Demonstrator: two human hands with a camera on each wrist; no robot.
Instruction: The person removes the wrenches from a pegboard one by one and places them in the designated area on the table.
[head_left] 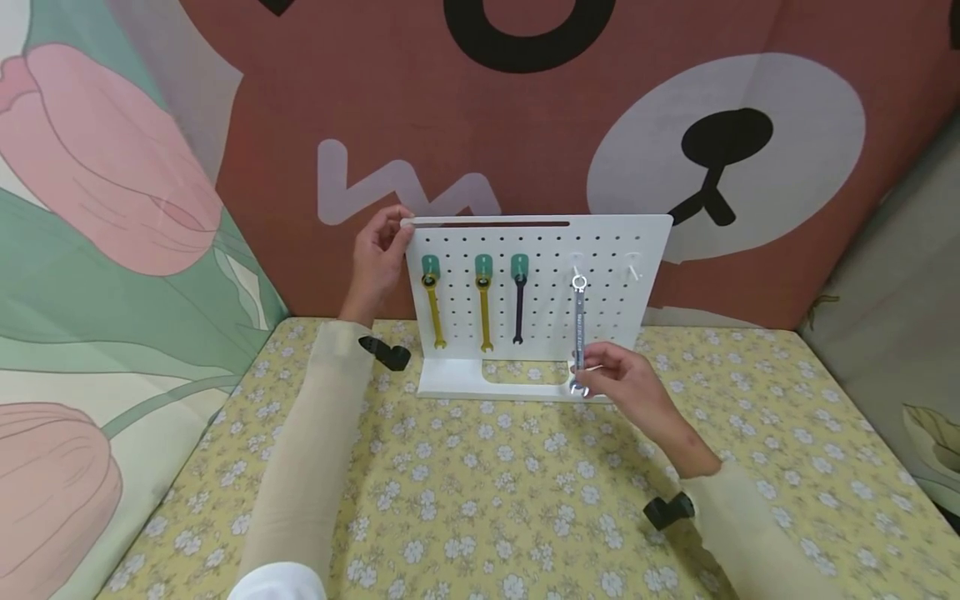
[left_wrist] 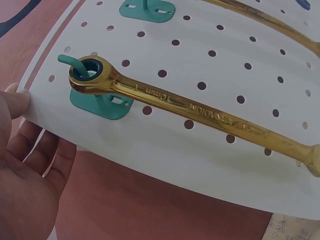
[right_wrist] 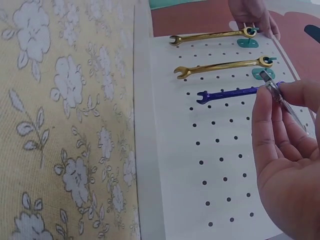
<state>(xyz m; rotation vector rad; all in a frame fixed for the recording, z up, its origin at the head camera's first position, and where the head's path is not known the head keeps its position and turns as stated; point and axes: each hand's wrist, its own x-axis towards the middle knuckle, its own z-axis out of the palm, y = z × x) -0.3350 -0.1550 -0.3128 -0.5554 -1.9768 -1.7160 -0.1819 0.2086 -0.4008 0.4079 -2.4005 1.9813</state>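
A white pegboard (head_left: 555, 325) stands upright on the table. My left hand (head_left: 378, 258) grips its top left corner, thumb in front and fingers behind in the left wrist view. Pinched near its lower end, a silver combination wrench (head_left: 579, 321) is held upright by my right hand (head_left: 626, 383). The wrench's ring end is at a white hook (head_left: 576, 265); whether it hangs on it I cannot tell. Two gold wrenches (left_wrist: 200, 107) (head_left: 484, 312) and a dark purple-blue wrench (right_wrist: 225, 95) hang from green hooks (head_left: 519, 265) to the left.
Another white hook (head_left: 633, 267) sits at the board's right side with nothing on it. The board's base (head_left: 450, 379) has a cut-out. A yellow flowered cloth (head_left: 480, 492) covers the table. Behind the board hangs a brown patterned fabric (head_left: 525, 142).
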